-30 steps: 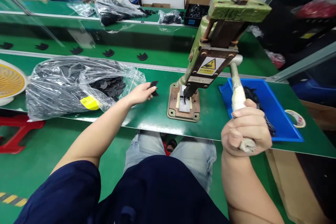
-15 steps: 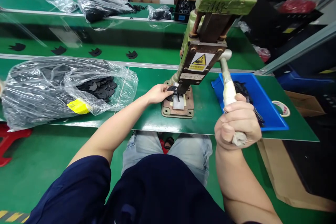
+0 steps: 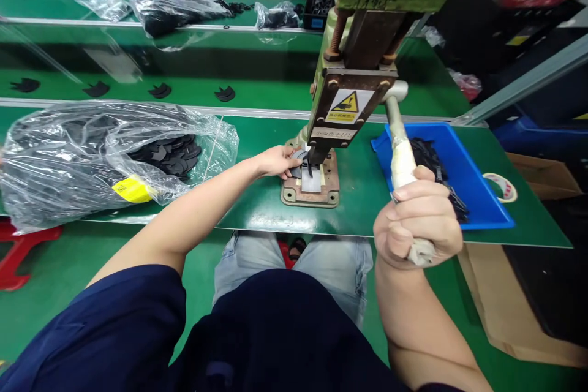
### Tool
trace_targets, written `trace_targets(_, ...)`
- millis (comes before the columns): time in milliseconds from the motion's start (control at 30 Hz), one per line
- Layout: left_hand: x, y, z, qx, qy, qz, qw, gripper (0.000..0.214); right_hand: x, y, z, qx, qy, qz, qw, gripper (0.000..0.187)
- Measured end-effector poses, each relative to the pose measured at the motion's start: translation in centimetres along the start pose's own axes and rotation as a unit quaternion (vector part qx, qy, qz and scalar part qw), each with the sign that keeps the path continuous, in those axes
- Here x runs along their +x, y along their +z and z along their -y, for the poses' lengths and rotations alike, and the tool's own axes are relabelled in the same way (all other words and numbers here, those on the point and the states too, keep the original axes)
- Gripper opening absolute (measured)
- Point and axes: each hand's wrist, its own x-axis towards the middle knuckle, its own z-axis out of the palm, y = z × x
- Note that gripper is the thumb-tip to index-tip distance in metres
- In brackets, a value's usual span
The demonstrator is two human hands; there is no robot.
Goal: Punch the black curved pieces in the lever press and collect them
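Black pc [image 3: 300,155]: at your L hand's fingertips, over the L part of the press base [image 3: 310,198], just beside the ram [image 3: 320,154].
L hand [image 3: 276,161]: nearly closed, thumb + fingers pinching the pc; exact grip partly hidden.
R hand [image 3: 419,220]: fist closed right round the wrapped grip of the lever [image 3: 400,147].
Change: 1 s ago L hand had the pc btwn bag [image 3: 68,153] and base; 0.5 s ago it was at the ram; now abt same spot, pc looks greyer, so maybe tilted.
Lever: no clear swing in that time.
Meaning: fetching looks done, you're prob. positioning; can't tell if pc is seated.
Bag: L of your L hand, more pcs inside.
Blue bin [image 3: 489,215]: just beyond R hand.
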Motion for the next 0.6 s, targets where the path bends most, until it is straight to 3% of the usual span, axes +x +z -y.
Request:
trace_targets(167, 0.4, -0.1, -0.5, -0.031, -0.073, 0.005, 0.997, 0.028, 0.2, 0.0, 0.0, 0.012, -0.001, 0.001, 1.000, 0.035)
trace_targets(267, 0.4, -0.1, -0.7, -0.052, -0.104, 0.016, 0.993, 0.027, 3.2, 0.7, 0.3, 0.058, -0.012, -0.020, 0.998, 0.017)
trace_targets(300, 0.3, -0.1, -0.7, -0.059, -0.104, 0.016, 0.993, 0.028, 4.8, 1.0, 0.4, 0.081, -0.024, -0.029, 0.996, 0.019)
trace_targets(367, 0.1, 0.2, -0.6, -0.071, -0.098, 0.011, 0.993, 0.031, 8.2, 1.5, 0.5, 0.113, -0.021, -0.035, 0.993, 0.046)
trace_targets(467, -0.5, 0.7, -0.3, -0.092, -0.078, 0.000, 0.993, 0.033, 11.1, 1.6, -0.5, 0.116, 0.072, -0.013, 0.991, 0.061)
trace_targets(533, -1.0, 0.9, 0.1, -0.111, -0.060, -0.005, 0.992, 0.033, 10.3, 1.1, -2.3, 0.100, 0.115, -0.027, 0.988, 0.059)
trace_targets(600, -1.9, 0.8, 0.5, -0.129, -0.042, -0.007, 0.991, 0.032, 7.3, 0.4, -4.5, 0.068, 0.147, -0.048, 0.986, 0.046)
